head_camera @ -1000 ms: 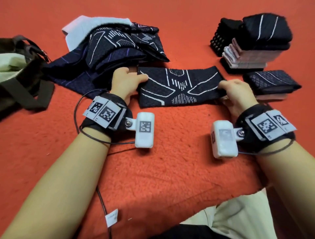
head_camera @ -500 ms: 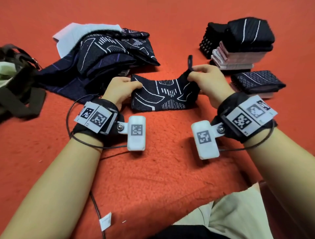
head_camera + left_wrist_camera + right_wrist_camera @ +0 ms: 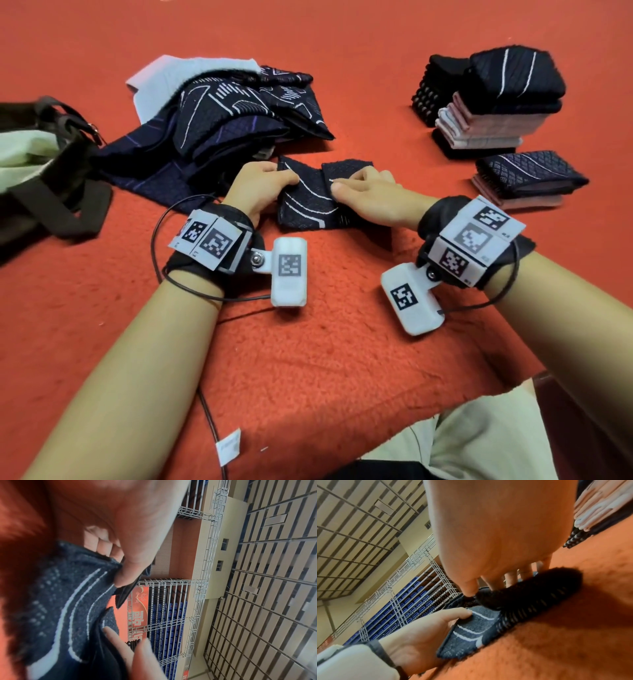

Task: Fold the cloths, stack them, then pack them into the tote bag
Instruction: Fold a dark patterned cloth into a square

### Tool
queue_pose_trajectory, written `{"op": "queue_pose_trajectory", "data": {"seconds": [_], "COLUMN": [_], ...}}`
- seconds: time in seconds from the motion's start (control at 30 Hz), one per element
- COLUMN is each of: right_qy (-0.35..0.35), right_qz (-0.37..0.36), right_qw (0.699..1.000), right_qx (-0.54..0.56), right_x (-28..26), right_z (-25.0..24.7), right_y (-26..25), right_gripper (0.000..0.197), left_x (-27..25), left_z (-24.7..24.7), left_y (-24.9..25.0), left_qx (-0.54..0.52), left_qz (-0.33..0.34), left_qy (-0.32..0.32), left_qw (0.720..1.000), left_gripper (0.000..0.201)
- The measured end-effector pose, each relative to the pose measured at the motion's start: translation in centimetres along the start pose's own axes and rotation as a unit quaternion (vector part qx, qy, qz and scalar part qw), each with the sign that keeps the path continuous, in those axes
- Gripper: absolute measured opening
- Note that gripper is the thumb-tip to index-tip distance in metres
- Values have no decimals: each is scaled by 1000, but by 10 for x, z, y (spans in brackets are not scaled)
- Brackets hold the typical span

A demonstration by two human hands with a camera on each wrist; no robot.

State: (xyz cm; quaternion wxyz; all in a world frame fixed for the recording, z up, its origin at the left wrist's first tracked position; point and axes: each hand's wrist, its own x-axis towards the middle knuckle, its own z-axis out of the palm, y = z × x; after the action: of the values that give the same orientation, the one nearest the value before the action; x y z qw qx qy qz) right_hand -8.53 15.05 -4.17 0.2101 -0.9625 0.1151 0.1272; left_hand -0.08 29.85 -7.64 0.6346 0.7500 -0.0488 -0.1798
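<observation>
A dark navy cloth with white lines (image 3: 310, 202) lies folded over on the red carpet between my hands. My left hand (image 3: 260, 186) pinches its left edge, thumb on top (image 3: 126, 574) and fingers under it. My right hand (image 3: 363, 192) holds the folded-over right end down on the cloth, thumb and fingertips (image 3: 471, 588) gripping that flap (image 3: 522, 595). An unfolded heap of dark patterned cloths (image 3: 219, 120) lies behind my left hand. A stack of folded cloths (image 3: 496, 106) stands at the back right. The dark tote bag (image 3: 44, 171) sits at the far left.
A smaller folded pile, dark on pink (image 3: 527, 178), lies just right of my right hand. A white cloth (image 3: 171, 82) pokes out behind the heap. Cables (image 3: 209, 425) run from my wrists across the carpet. My pale trouser leg (image 3: 479, 442) is at the bottom right.
My right hand has carried the cloth's right end up and leftward over the rest, halving its length, and now holds it down. My left hand has kept hold of the left edge.
</observation>
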Motion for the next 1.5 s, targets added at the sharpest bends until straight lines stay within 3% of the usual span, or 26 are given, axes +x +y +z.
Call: {"op": "queue_pose_trajectory", "data": {"seconds": [0.13,0.37,0.63,0.8,0.87,0.97,1.07,1.17,1.3,1.5], "right_qy": [-6,-77,-78,-53,-54,-9,63,80,52,81], "right_qz": [-24,-40,-23,-20,-50,-100,-48,9,51,46], "right_qw": [999,989,988,991,994,994,972,934,934,964], "right_qx": [-34,-119,-129,-120,-77,49,220,347,349,247], "right_x": [-1,9,14,16,14,7,-5,-13,-16,-8], "right_z": [-5,-6,-5,-4,-7,-15,-17,-14,-14,-10], "right_y": [13,22,25,21,25,41,55,57,56,53], "right_gripper": [42,66,70,74,70,43,40,35,10,24], "left_x": [-2,-7,-20,-17,-13,-7,-1,3,3,2], "left_z": [0,2,8,31,43,59,70,80,93,94], "left_y": [2,9,31,53,61,66,67,69,67,66], "left_qx": [-1,27,94,115,135,181,233,259,281,280], "left_qz": [-2,-6,-24,-16,-27,-50,-55,-57,-67,-65], "left_qy": [-2,-9,-79,-88,-98,-113,-110,-116,-130,-143], "left_qw": [1000,1000,992,989,986,976,965,957,948,947], "left_gripper": [14,4,9,7,11,9,16,16,16,25]}}
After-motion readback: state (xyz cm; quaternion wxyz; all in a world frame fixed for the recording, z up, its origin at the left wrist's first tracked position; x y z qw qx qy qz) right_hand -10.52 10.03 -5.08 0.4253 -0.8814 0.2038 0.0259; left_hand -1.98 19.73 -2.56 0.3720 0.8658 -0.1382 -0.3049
